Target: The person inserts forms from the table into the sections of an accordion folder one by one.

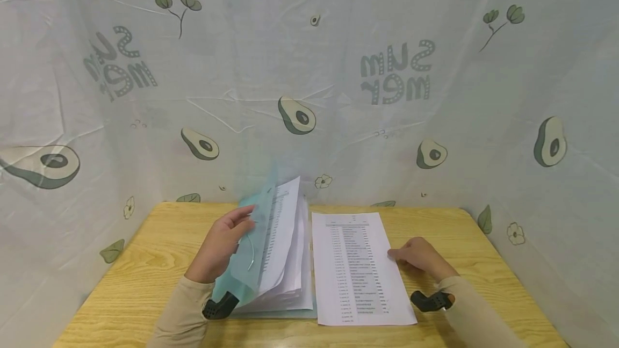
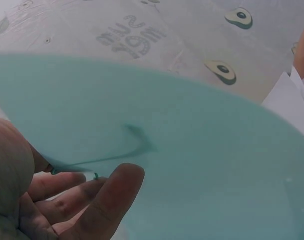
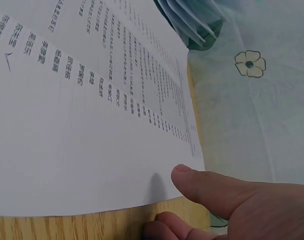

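On the left of the wooden table stands a translucent teal folder (image 1: pixel 265 214), its cover raised at a slant over a thick stack of papers (image 1: pixel 296 278). My left hand (image 1: pixel 222 238) grips that cover from its left side. In the left wrist view the teal cover (image 2: pixel 201 150) fills most of the picture, with fingers curled at its edge. A printed sheet (image 1: pixel 360 273) lies flat right of the folder, filled with rows of text. At its right edge is my right hand (image 1: pixel 423 256); the right wrist view has the thumb (image 3: pixel 206 187) over the sheet's margin and fingers bent below.
A pale curtain (image 1: pixel 338 138) printed with avocados and flowers hangs behind and beside the wooden table (image 1: pixel 140 262). A thin pale cord (image 1: pixel 251 254) loops on the folder's cover. Black straps (image 1: pixel 220 306) sit around both wrists over beige sleeves.
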`<state>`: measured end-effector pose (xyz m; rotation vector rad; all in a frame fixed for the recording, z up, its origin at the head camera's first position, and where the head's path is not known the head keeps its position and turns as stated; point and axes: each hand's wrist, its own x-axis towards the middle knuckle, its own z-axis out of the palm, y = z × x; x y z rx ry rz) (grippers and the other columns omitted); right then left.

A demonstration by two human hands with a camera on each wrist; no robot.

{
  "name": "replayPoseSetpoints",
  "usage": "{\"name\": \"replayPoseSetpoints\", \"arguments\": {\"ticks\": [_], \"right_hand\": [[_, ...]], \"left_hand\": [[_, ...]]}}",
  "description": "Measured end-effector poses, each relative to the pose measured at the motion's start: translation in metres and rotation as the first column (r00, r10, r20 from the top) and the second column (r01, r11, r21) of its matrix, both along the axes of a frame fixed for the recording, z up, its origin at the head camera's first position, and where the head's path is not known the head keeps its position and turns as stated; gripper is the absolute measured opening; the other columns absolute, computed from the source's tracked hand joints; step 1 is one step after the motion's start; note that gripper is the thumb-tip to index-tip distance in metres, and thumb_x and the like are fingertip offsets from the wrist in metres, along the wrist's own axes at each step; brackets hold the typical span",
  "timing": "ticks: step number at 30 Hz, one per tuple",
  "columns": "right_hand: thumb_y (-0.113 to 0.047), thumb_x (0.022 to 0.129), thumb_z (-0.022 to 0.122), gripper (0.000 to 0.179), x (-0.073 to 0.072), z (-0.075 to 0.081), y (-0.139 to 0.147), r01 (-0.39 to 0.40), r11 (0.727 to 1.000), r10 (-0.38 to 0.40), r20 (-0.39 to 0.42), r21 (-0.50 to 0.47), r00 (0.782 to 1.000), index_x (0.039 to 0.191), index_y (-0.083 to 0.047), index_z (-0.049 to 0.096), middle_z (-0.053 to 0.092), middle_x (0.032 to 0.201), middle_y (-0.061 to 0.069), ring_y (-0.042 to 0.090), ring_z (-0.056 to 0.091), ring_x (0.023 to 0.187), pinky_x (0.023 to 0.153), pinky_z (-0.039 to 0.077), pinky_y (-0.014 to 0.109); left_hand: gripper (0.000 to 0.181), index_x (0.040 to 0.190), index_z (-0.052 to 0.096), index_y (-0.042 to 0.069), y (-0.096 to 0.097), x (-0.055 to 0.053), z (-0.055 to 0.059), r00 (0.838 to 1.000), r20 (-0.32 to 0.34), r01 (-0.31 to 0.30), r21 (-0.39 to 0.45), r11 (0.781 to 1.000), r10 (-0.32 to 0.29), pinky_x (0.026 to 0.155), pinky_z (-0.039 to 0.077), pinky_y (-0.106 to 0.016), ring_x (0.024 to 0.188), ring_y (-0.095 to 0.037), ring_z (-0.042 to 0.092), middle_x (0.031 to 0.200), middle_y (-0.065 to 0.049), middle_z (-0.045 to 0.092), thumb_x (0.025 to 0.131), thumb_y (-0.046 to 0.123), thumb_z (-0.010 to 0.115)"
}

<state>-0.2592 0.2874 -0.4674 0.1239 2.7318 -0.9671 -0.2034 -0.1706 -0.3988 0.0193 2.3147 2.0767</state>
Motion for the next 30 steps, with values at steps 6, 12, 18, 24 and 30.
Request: {"name": "replayPoseSetpoints", "arguments": {"ticks": [6, 12, 18, 24, 30], "right_hand": [[-0.028, 0.088, 0.079, 0.031, -0.001, -0.006, -0.01, 0.007, 1.0, -0.007, 0.007, 0.019, 1.0, 0.077, -0.003, 0.066, 0.055, 0.066, 0.005, 0.018, 0.051, 0.059, 0.057, 0.038, 0.029], [-0.022, 0.086, 0.08, 0.029, 0.001, -0.007, -0.017, -0.008, 0.997, 0.009, -0.022, 0.077, 1.0, 0.087, 0.001, 0.064, 0.058, 0.073, 0.009, 0.022, 0.054, 0.064, 0.06, 0.04, 0.032], [-0.018, 0.089, 0.077, 0.024, 0.0, -0.007, -0.016, -0.02, 0.996, 0.022, -0.02, 0.086, 1.0, 0.089, 0.001, 0.062, 0.058, 0.077, 0.009, 0.022, 0.054, 0.069, 0.062, 0.042, 0.033], [-0.015, 0.096, 0.067, 0.017, 0.002, -0.009, -0.008, -0.03, 0.999, 0.031, -0.04, 0.011, 0.999, 0.088, -0.001, 0.06, 0.056, 0.074, 0.007, 0.02, 0.053, 0.063, 0.059, 0.043, 0.031], [-0.019, 0.101, 0.06, 0.021, 0.003, -0.003, -0.007, -0.027, 0.996, 0.022, -0.057, -0.091, 0.998, 0.097, 0.002, 0.061, 0.058, 0.082, 0.009, 0.021, 0.055, 0.067, 0.058, 0.044, 0.032]], "left_hand": [[0.045, 0.15, 0.052, 0.006, -0.003, 0.001, 0.001, 1.0, -0.018, -0.02, 0.005, 1.0, 0.021, 0.076, 0.048, -0.02, 0.107, -0.014, 0.06, 0.144, -0.018, 0.058, 0.106, 0.014, 0.055], [0.046, 0.152, 0.049, 0.004, -0.005, 0.001, 0.002, 0.999, -0.032, -0.029, 0.033, 0.999, 0.03, 0.094, 0.047, -0.02, 0.129, -0.022, 0.052, 0.15, -0.017, 0.052, 0.107, 0.011, 0.052], [0.046, 0.152, 0.048, 0.004, -0.006, 0.001, 0.003, 0.999, -0.035, -0.028, 0.057, 0.998, 0.03, 0.089, 0.05, -0.019, 0.123, -0.017, 0.056, 0.148, -0.02, 0.053, 0.107, 0.01, 0.052], [0.045, 0.151, 0.049, 0.003, -0.006, 0.0, 0.003, 0.999, -0.035, -0.019, 0.086, 0.996, 0.022, 0.086, 0.053, -0.022, 0.109, -0.009, 0.062, 0.144, -0.02, 0.056, 0.107, 0.01, 0.052], [0.043, 0.15, 0.051, 0.005, -0.008, -0.001, 0.002, 1.0, -0.012, -0.008, 0.121, 0.993, 0.009, 0.08, 0.057, -0.026, 0.099, -0.011, 0.066, 0.137, -0.019, 0.06, 0.107, 0.011, 0.051]]}}
